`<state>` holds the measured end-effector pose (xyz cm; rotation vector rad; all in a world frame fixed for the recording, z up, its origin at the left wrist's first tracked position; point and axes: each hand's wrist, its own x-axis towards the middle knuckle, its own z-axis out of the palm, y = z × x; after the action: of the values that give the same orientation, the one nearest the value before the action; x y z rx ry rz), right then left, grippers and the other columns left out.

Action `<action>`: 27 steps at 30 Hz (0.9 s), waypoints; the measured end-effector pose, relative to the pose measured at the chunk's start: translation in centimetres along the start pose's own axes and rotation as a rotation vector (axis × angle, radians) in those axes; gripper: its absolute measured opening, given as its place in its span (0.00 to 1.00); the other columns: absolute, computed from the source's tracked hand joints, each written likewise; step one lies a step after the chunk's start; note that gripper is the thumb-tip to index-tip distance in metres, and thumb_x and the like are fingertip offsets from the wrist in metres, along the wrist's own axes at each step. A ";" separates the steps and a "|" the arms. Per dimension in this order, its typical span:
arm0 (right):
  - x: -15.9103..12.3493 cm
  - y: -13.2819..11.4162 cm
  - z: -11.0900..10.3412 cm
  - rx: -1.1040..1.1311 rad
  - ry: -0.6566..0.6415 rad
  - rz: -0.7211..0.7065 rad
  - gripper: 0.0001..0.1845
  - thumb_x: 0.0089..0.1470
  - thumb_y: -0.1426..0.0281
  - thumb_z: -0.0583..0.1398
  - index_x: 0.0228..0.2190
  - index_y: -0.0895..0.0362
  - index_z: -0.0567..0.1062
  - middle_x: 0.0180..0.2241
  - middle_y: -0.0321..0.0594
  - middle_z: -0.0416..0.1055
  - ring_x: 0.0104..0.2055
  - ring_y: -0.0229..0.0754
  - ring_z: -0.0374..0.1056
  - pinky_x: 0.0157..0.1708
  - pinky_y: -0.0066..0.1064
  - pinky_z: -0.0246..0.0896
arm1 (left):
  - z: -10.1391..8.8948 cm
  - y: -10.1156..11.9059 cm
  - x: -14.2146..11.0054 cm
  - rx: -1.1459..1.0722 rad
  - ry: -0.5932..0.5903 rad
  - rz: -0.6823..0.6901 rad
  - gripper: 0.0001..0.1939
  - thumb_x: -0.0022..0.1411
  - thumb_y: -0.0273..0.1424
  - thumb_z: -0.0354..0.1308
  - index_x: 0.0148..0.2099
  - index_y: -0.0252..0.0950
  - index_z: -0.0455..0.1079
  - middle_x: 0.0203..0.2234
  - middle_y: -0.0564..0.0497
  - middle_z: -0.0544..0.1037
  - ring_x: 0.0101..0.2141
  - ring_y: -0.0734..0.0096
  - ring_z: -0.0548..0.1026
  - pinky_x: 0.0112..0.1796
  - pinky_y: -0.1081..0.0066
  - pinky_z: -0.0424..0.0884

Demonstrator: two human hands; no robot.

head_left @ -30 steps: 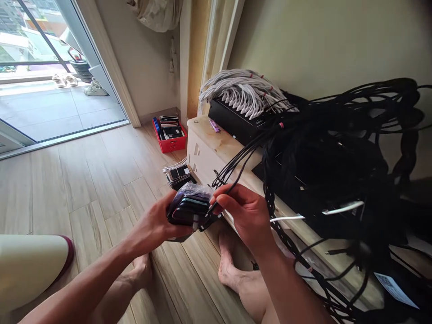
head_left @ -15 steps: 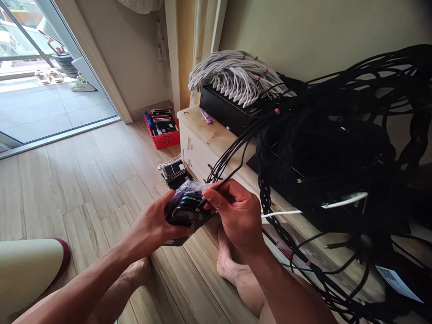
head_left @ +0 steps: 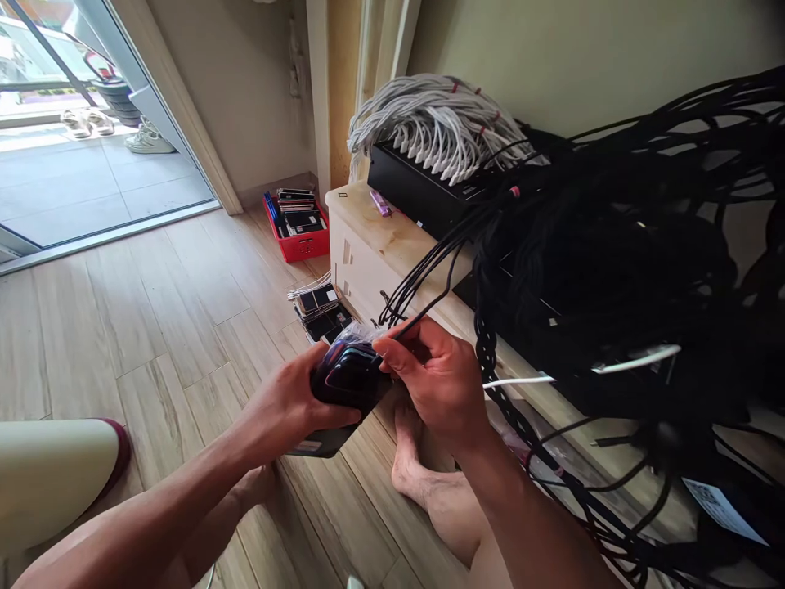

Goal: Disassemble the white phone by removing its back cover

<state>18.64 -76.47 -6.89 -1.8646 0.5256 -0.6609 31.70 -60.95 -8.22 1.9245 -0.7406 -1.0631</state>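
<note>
In the head view, my left hand (head_left: 300, 401) is closed around a stack of dark smartphones (head_left: 347, 384), which tilts above the floor. Clear plastic wrap (head_left: 361, 331) shows at the stack's far edge. My right hand (head_left: 435, 376) pinches a black cable (head_left: 423, 311) between thumb and fingertips, right against the phones' edge. Whether its plug sits in a port is hidden by my fingers. Several more black cables (head_left: 438, 258) hang down behind my right hand from a thick dark bundle (head_left: 589, 270).
A white plastic cabinet (head_left: 392, 274) stands along the wall, bearing a black box (head_left: 410, 184) with white cables (head_left: 429, 114). A red basket (head_left: 307, 245) of phones and another phone stack (head_left: 319, 303) sit on the floor. A white rounded object (head_left: 55, 474) is at left.
The stack has turned slightly in my left hand and moved a little to the right. My right hand has shifted slightly right with the cable, its tip now closer against the phones.
</note>
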 end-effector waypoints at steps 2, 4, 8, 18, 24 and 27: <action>0.1 0.0 -0.1 -0.048 0.005 0.009 0.12 0.60 0.59 0.67 0.32 0.54 0.79 0.24 0.31 0.77 0.25 0.36 0.72 0.29 0.27 0.66 | 0.3 -0.2 0.0 -0.012 0.008 -0.005 0.30 0.47 0.42 0.74 0.51 0.40 0.71 0.33 0.58 0.79 0.35 0.64 0.75 0.35 0.69 0.68; 0.1 0.1 0.0 -0.090 0.016 0.020 0.12 0.60 0.60 0.67 0.31 0.54 0.78 0.24 0.33 0.77 0.26 0.37 0.72 0.29 0.28 0.65 | 0.5 -0.4 0.0 -0.035 0.001 -0.011 0.30 0.47 0.41 0.74 0.51 0.40 0.71 0.33 0.58 0.79 0.35 0.64 0.75 0.35 0.69 0.69; -0.1 0.2 0.4 -0.113 0.016 0.067 0.12 0.59 0.60 0.67 0.30 0.55 0.78 0.25 0.34 0.77 0.27 0.37 0.71 0.28 0.27 0.64 | 0.8 -0.3 0.0 -0.079 -0.041 -0.054 0.28 0.46 0.41 0.74 0.48 0.40 0.71 0.30 0.59 0.78 0.33 0.66 0.75 0.33 0.69 0.69; 2.0 4.4 -3.1 -0.034 -0.081 0.435 0.17 0.66 0.57 0.59 0.36 0.57 0.80 0.32 0.40 0.81 0.30 0.38 0.77 0.28 0.25 0.70 | -0.4 -0.4 0.3 -0.293 -0.170 -0.116 0.34 0.43 0.46 0.76 0.51 0.37 0.74 0.37 0.48 0.84 0.38 0.52 0.81 0.38 0.61 0.76; 3.1 9.5 -1.7 -0.408 -0.111 0.562 0.05 0.60 0.70 0.63 0.36 0.57 0.81 0.27 0.42 0.81 0.31 0.43 0.78 0.32 0.27 0.69 | -1.1 -0.6 -0.2 -0.441 -0.208 -0.168 0.33 0.43 0.46 0.77 0.49 0.35 0.76 0.35 0.45 0.84 0.34 0.53 0.82 0.36 0.59 0.78; 4.2 11.5 0.0 -0.422 -0.106 0.604 0.07 0.62 0.69 0.64 0.38 0.58 0.82 0.31 0.45 0.82 0.33 0.43 0.80 0.34 0.27 0.70 | -1.4 -0.5 -0.4 -0.436 -0.193 -0.150 0.33 0.42 0.45 0.77 0.48 0.35 0.76 0.37 0.43 0.84 0.35 0.51 0.82 0.36 0.59 0.79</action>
<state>21.21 -83.24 -16.75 -1.9617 1.1636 -0.0446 32.79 -59.91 -8.02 1.5344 -0.4241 -1.3897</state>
